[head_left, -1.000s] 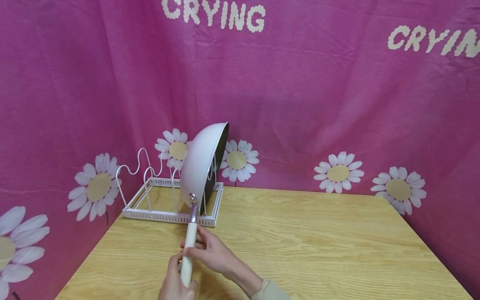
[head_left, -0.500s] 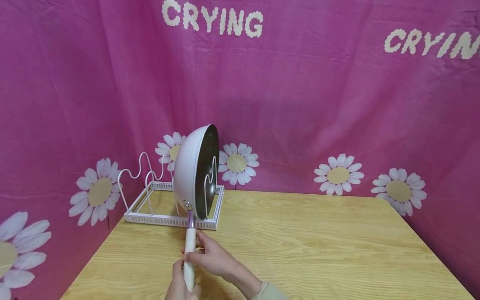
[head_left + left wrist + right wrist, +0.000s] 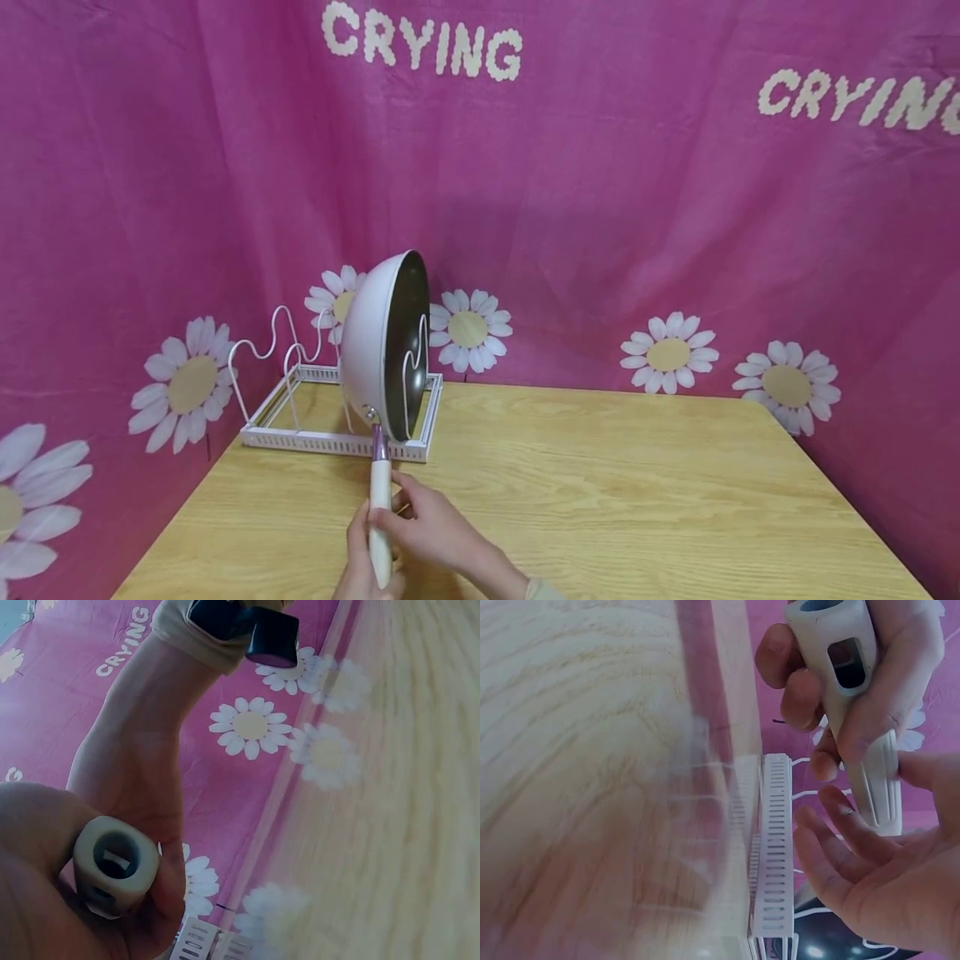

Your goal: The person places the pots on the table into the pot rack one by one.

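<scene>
A wok [image 3: 367, 346] with a pale pink-white outside and a dark inside stands on edge in the white wire rack [image 3: 330, 443], its opening facing right. Its long white handle [image 3: 380, 492] points toward me. My left hand [image 3: 360, 562] grips the handle's near end, whose hollow tip [image 3: 116, 866] shows in the left wrist view. Farther along, nearer the bowl, my right hand [image 3: 438, 525] holds the handle with thumb and fingertips. In the right wrist view the right fingers [image 3: 840, 862] curl about the handle just past the left hand.
The rack's wavy wire dividers [image 3: 288, 350] rise left of the wok, and one stands before its dark inside. The rack rests on the wooden table [image 3: 600, 483], toward the back left. A pink cloth [image 3: 570, 208] with daisies hangs behind and beside the table.
The wok has swung left and lower, from leaning right to nearly upright, showing more of its dark inside. Both hands keep hold of the handle, with the left slightly farther forward.
</scene>
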The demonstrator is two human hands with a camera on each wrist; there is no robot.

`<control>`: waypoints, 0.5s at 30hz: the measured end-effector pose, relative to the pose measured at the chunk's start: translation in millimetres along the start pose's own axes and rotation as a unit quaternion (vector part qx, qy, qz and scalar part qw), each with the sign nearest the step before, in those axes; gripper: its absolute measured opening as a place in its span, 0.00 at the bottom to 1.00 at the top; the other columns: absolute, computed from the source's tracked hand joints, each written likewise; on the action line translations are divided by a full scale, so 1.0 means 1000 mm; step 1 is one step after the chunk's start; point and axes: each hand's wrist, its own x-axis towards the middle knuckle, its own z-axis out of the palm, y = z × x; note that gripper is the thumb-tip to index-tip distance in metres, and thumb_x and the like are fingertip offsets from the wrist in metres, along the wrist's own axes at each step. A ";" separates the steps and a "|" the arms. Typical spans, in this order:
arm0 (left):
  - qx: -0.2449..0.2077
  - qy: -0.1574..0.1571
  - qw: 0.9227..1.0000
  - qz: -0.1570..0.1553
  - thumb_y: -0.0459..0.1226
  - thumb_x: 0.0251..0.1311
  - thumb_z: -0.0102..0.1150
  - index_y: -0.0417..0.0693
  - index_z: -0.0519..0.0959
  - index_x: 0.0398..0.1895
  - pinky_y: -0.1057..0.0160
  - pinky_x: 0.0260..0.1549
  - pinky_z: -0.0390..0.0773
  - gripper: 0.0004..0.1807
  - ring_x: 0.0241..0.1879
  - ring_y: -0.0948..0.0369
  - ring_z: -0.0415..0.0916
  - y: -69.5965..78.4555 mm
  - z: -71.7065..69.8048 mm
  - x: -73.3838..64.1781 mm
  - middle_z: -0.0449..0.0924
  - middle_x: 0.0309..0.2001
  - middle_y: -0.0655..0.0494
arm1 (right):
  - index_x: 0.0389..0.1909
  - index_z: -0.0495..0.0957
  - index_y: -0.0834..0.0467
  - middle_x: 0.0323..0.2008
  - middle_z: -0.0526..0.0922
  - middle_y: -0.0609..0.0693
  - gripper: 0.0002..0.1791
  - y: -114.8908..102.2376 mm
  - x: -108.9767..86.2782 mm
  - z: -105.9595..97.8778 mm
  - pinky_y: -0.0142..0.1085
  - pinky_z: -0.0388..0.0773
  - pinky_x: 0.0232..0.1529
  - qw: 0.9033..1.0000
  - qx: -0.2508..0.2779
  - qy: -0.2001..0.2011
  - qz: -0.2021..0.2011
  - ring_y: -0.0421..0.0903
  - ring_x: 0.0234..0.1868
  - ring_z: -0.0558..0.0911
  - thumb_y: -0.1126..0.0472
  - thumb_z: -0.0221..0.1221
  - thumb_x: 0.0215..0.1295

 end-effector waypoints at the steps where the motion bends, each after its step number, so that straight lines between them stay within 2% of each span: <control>1: 0.001 -0.001 1.000 0.011 0.20 0.45 0.53 0.29 0.36 0.70 0.73 0.28 0.68 0.51 0.31 0.69 0.65 -0.001 0.000 0.000 0.67 0.38 0.45 | 0.68 0.69 0.60 0.34 0.83 0.44 0.32 0.000 -0.001 -0.001 0.27 0.76 0.31 1.000 -0.010 0.003 -0.002 0.32 0.31 0.78 0.50 0.60 0.66; 5: 0.079 0.015 0.996 0.027 0.27 0.47 0.63 0.31 0.41 0.72 0.69 0.35 0.71 0.52 0.38 0.61 0.71 0.003 -0.004 0.000 0.72 0.44 0.40 | 0.65 0.72 0.60 0.34 0.85 0.43 0.30 -0.001 -0.006 -0.008 0.27 0.76 0.35 0.999 -0.047 0.015 -0.007 0.32 0.34 0.79 0.50 0.60 0.67; 8: 0.107 0.020 0.994 0.024 0.30 0.47 0.67 0.33 0.45 0.72 0.67 0.36 0.73 0.52 0.39 0.57 0.73 0.008 -0.008 0.001 0.74 0.45 0.39 | 0.64 0.73 0.60 0.36 0.86 0.43 0.29 -0.001 -0.008 -0.013 0.27 0.76 0.39 0.997 -0.069 0.018 -0.009 0.32 0.37 0.80 0.49 0.60 0.67; 10: 0.112 0.016 0.994 0.003 0.33 0.49 0.67 0.36 0.46 0.73 0.68 0.34 0.73 0.52 0.37 0.59 0.74 0.011 -0.012 0.001 0.75 0.46 0.40 | 0.63 0.74 0.60 0.37 0.86 0.44 0.28 0.000 -0.009 -0.016 0.27 0.77 0.40 0.997 -0.079 0.019 -0.012 0.32 0.38 0.80 0.49 0.60 0.67; 12: 0.099 0.007 0.995 -0.024 0.34 0.51 0.68 0.38 0.46 0.74 0.67 0.30 0.74 0.51 0.32 0.61 0.76 0.014 -0.015 0.002 0.77 0.42 0.41 | 0.62 0.75 0.60 0.37 0.87 0.45 0.27 0.000 -0.010 -0.018 0.27 0.77 0.40 0.996 -0.087 0.019 -0.016 0.33 0.38 0.81 0.49 0.59 0.68; 15: 0.082 0.001 0.996 -0.042 0.35 0.54 0.68 0.40 0.49 0.75 0.68 0.25 0.75 0.49 0.25 0.64 0.75 0.019 -0.019 0.002 0.76 0.47 0.38 | 0.61 0.76 0.60 0.39 0.87 0.45 0.26 0.002 -0.012 -0.022 0.28 0.77 0.40 0.995 -0.099 0.016 -0.020 0.33 0.40 0.81 0.49 0.59 0.68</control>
